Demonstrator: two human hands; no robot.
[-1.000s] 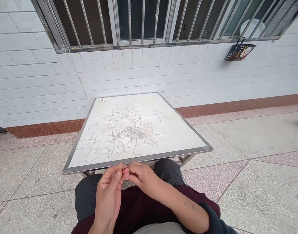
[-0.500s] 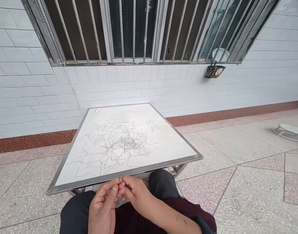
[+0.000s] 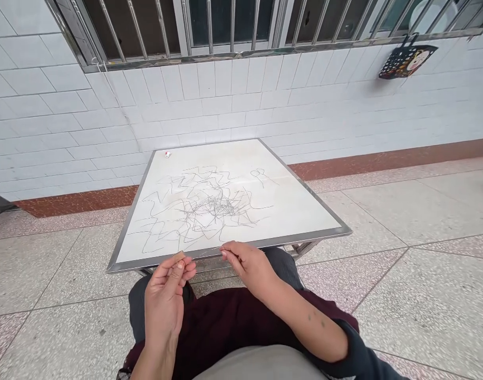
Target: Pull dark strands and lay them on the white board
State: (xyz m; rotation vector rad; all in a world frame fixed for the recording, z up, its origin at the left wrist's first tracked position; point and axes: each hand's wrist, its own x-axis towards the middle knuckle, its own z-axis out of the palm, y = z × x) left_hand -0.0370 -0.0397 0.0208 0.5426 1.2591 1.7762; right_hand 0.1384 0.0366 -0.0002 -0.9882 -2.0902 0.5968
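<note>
My left hand (image 3: 168, 279) pinches a small tan piece (image 3: 180, 257) between thumb and forefinger, just off the near edge of a white table (image 3: 305, 211) with a grey metal rim. To its right, my right hand (image 3: 247, 266) is closed in a pinch at the same edge. A faint thin strand seems to run between the two hands; its ends are too fine to make out. Many thin dark strands (image 3: 215, 206) lie scattered and tangled over the middle and left of the tabletop.
A small red and white object (image 3: 167, 154) lies at the table's far left corner. Behind stands a white tiled wall (image 3: 218, 113) with a barred window. A patterned bag (image 3: 407, 60) hangs at the right. My knees are under the near edge.
My hands were together and are now apart, the right one having moved right. The view has tilted down, and more of my lap shows.
</note>
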